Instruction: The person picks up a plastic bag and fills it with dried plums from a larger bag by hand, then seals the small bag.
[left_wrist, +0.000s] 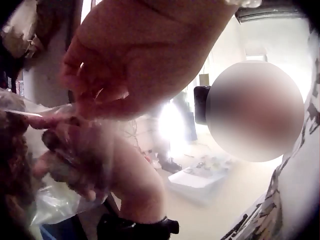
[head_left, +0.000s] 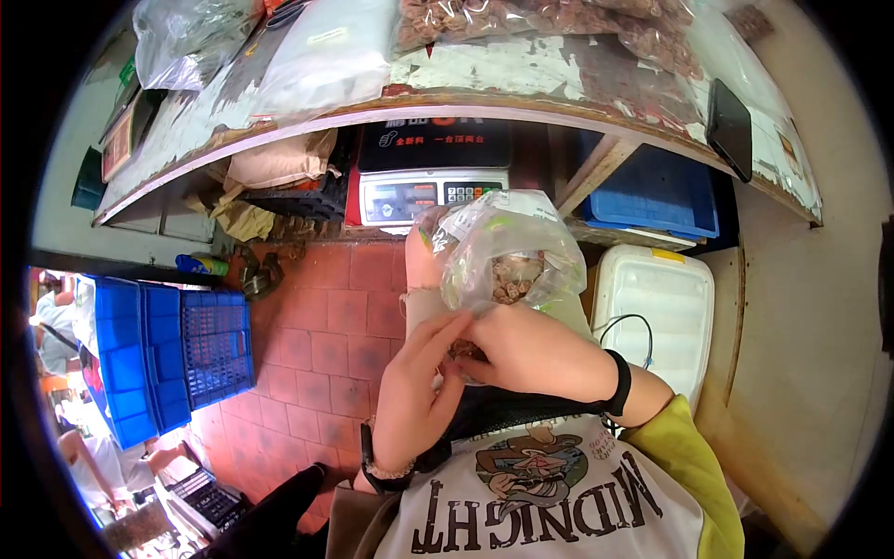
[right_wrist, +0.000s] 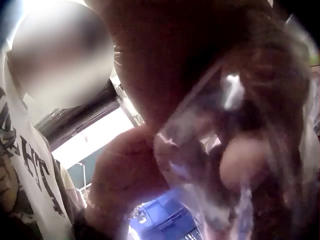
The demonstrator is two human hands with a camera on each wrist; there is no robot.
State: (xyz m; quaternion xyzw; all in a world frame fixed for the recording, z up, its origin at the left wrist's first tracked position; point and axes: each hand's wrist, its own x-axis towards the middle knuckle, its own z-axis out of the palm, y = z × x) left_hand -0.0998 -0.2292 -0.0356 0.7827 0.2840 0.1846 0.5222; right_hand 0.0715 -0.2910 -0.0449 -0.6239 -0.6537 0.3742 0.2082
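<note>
A clear plastic bag [head_left: 565, 247] with brown, knobbly pieces [head_left: 514, 278] inside stands over the person's lap. My left hand [head_left: 419, 391] is beside its near edge; in the left wrist view the left hand [left_wrist: 145, 55] pinches the bag's film with curled fingers. My right hand [head_left: 531, 345] faces it, a brown piece [head_left: 468, 350] between the two hands. Through the film in the left wrist view, the right hand [left_wrist: 135, 175] has its fingers curled round dark pieces [left_wrist: 56, 142]. Plastic and shadow blur the fingers in the right wrist view.
A scale [head_left: 428, 197] stands under the worn shelf [head_left: 521, 79], which bears bagged brown goods [head_left: 549, 19] and a phone [head_left: 729, 130]. A white lidded box [head_left: 656, 317] is at the right; blue crates [head_left: 149, 354] stand at the left on red floor tiles [head_left: 321, 321].
</note>
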